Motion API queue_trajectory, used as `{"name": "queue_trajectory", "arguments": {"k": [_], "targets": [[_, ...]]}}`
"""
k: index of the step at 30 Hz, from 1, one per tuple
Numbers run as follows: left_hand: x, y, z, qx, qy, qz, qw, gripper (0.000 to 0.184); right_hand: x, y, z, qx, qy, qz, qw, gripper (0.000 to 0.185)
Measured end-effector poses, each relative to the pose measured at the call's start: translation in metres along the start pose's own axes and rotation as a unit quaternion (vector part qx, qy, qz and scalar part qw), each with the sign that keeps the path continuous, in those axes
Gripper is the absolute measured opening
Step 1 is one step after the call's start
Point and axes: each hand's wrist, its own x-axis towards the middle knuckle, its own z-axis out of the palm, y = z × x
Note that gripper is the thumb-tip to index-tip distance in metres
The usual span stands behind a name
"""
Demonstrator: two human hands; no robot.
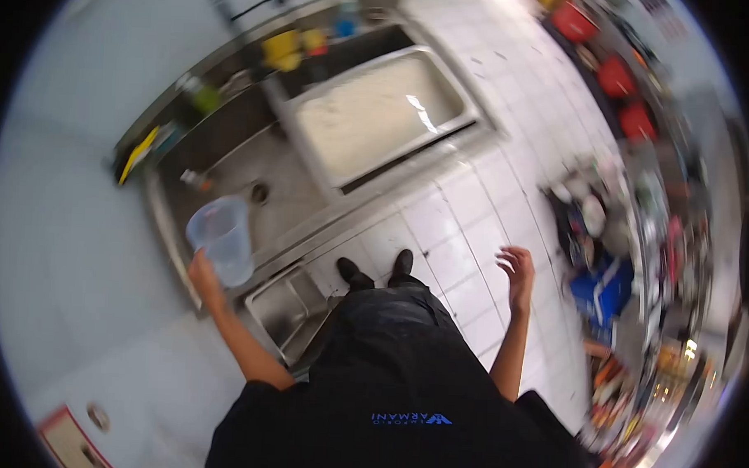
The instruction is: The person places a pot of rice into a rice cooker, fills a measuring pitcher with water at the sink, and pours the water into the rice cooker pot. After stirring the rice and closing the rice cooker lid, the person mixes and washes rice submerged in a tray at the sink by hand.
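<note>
At the near end of the sink, my left hand (pixel 204 276) grips a clear plastic container (pixel 223 239) by its edge. The container is over the corner of the steel sink basin (pixel 289 194). What it holds, if anything, is too blurred to make out. Out to the other side, my right hand (pixel 517 272) is raised above the tiled floor, fingers apart and holding nothing. In the second basin sits a large metal tray (pixel 469 113) filled with cloudy, pale liquid (pixel 370 110).
Yellow containers (pixel 282 51), a green bottle (pixel 199 94) and a blue bottle (pixel 346 20) line the sink's back ledge. Beside my feet stands a steel pan or bin (pixel 283 309). A blue crate (pixel 601 290) and cluttered shelves lie to the right, across white floor tiles (pixel 428 223).
</note>
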Motion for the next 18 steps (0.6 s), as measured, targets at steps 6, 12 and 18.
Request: {"name": "queue_trajectory", "arguments": {"k": [6, 12, 18], "targets": [[-0.025, 0.013, 0.018, 0.003, 0.076, 0.189, 0.979, 0.043, -0.078, 0.022, -0.073, 0.013, 0.084, 0.025, 0.996, 0.04], [-0.111, 0.081, 0.069, -0.021, 0.08, 0.144, 0.986, 0.04, -0.125, 0.064, -0.151, 0.019, 0.139, 0.057, 0.988, 0.027], [-0.23, 0.152, 0.163, -0.12, -0.051, 0.193, 0.973, 0.042, -0.144, 0.107, -0.234, 0.0, 0.114, 0.084, 0.99, 0.023]]}}
